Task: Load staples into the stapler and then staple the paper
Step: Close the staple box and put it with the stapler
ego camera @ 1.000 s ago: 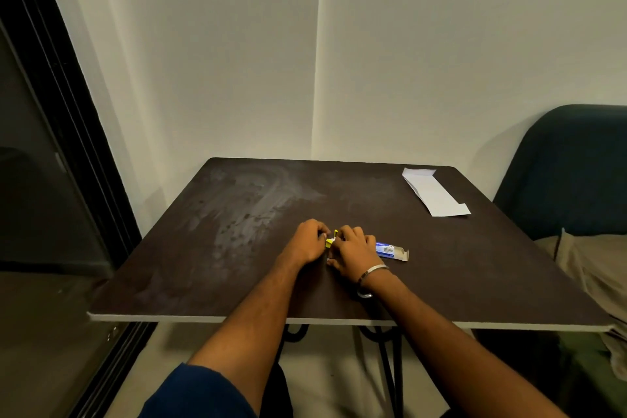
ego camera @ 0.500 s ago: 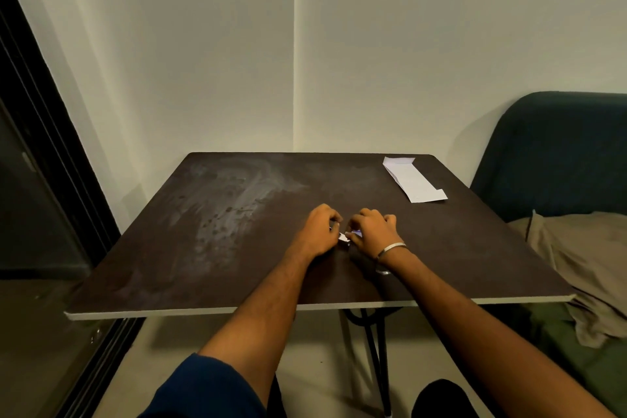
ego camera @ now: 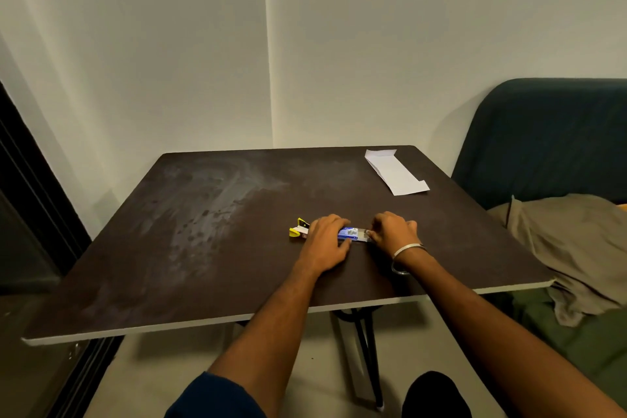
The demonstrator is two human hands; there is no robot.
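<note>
Resting both hands on the dark surface [ego camera: 210, 214], I had the staple box [ego camera: 351, 233] between them. My left hand [ego camera: 325, 243] lay palm down with its fingers curled loosely over the box's left end; it pressed or pinched that end, though I could not tell how firmly, since the fingertips were hidden under the hand. My right hand [ego camera: 393, 231] was bent at the knuckles, its fingertips gathered at the box's right end, where a pale flap or tray showed. Whether it had hold of that flap or only touched it I could not tell. A bangle [ego camera: 407, 249] sat on my right wrist.

The stapler [ego camera: 299, 229], yellow and white, lay on the surface just left of my left hand, touching or nearly touching the knuckles, and neither hand held it. Its yellow parts stood apart in a V, as if it lay open. The paper [ego camera: 395, 171], a folded white strip, lay well apart from both hands near the far right corner of the surface. A sofa [ego camera: 543, 132] with a cloth [ego camera: 573, 241] on it stood to the right.
</note>
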